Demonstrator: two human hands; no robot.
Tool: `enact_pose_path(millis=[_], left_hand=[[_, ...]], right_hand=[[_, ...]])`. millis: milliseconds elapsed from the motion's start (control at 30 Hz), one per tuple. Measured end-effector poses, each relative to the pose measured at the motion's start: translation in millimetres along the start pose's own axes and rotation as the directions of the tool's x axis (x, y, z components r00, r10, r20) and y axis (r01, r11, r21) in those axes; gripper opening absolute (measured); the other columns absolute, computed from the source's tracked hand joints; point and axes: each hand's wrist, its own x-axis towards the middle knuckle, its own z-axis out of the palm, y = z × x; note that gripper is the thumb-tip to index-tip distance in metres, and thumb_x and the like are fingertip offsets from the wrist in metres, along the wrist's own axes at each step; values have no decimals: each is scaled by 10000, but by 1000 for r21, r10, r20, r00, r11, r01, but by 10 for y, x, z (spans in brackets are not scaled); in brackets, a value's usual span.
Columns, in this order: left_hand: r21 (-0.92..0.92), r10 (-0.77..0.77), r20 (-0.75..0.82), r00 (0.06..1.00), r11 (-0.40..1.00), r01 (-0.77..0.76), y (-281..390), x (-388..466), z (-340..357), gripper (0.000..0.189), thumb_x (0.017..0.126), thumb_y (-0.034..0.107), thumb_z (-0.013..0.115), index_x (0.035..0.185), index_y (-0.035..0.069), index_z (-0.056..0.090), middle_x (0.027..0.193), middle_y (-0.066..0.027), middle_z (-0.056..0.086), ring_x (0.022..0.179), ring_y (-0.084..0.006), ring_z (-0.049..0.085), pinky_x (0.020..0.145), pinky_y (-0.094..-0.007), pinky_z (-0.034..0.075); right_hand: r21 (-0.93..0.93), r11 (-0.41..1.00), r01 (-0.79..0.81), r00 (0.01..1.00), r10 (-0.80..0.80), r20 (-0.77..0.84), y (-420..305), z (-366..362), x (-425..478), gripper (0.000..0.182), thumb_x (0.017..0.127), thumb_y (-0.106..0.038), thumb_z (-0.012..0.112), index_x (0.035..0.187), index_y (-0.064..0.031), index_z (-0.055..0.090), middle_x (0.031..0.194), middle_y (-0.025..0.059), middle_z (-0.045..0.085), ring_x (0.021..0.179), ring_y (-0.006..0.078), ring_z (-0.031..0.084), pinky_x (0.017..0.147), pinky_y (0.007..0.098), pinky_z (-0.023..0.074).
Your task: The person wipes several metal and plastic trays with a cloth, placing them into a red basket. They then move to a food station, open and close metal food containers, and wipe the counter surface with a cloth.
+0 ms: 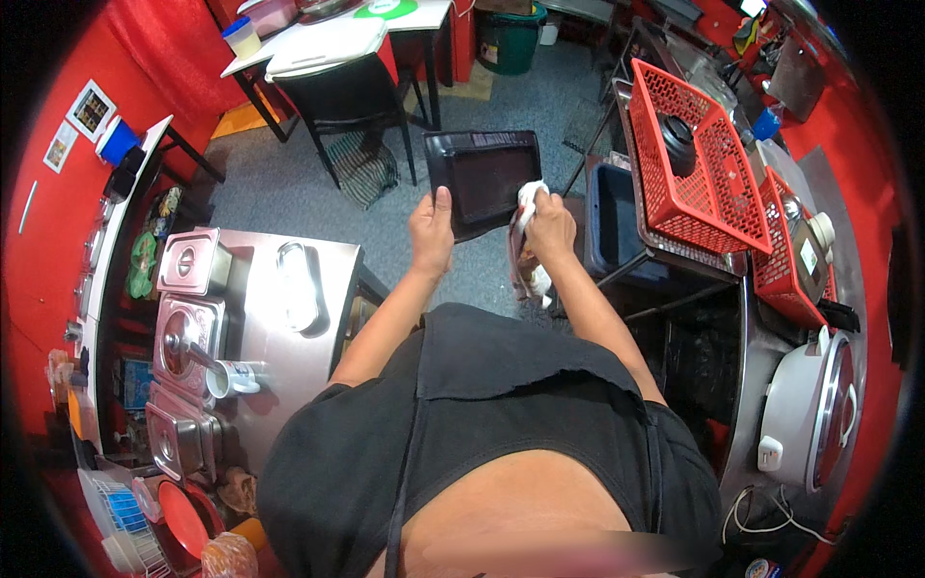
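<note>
A dark rectangular tray [488, 177] with raised rims is held up before me, over the blue-grey floor. My left hand [432, 230] grips its near left corner, thumb lying on the rim. At the tray's right edge, my right hand [551, 224] clutches a white cloth [533, 196] with coloured patches. The cloth touches the tray's rim, and its lower part hangs beneath my fist. My right fingertips are partly hidden by the cloth.
On my left, a steel table [289, 354] bears lidded steel food pans [189, 343], a small oblong steel dish [297, 285] and a white mug [233, 379]. To the right are a red plastic basket [704, 209], a dark blue tub [614, 217] and a large rice cooker [802, 412]. A black chair [340, 94] stands ahead.
</note>
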Motion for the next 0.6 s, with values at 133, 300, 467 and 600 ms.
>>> enact_pose_path(millis=[133, 300, 467, 600], left_hand=[[70, -15, 1, 1000, 997, 15, -321, -15, -78, 336, 939, 366, 453, 862, 50, 539, 785, 16, 552, 687, -39, 459, 638, -223, 403], [82, -139, -10, 990, 987, 140, -585, -61, -287, 351, 946, 370, 434, 901, 46, 560, 743, 14, 572, 588, -40, 457, 535, -213, 396], [-36, -173, -11, 985, 984, 172, -393, -255, 6, 345, 953, 323, 432, 1010, 6, 557, 908, -46, 603, 778, -94, 535, 701, -234, 444], [-41, -169, 33, 985, 985, 170, -400, -340, 49, 327, 949, 282, 455, 1054, -14, 544, 946, -52, 601, 811, -93, 531, 739, -242, 441]], right_hand=[[43, 993, 112, 991, -115, 66, -312, -68, -141, 132, 746, -163, 525, 776, -64, 607, 752, 155, 594, 666, 343, 610, 595, 442, 493], [386, 908, 163, 977, -204, 67, -648, -197, -178, 157, 763, -164, 517, 800, -44, 611, 748, 137, 577, 702, 345, 591, 630, 432, 472], [217, 925, 313, 930, -253, -265, -877, -323, 236, 295, 799, -149, 527, 1078, -77, 589, 958, 120, 619, 939, 285, 578, 801, 381, 434], [187, 956, 226, 964, -247, 99, -606, 140, 514, 320, 837, -243, 503, 1113, -107, 594, 1036, 111, 623, 946, 271, 587, 779, 372, 439]])
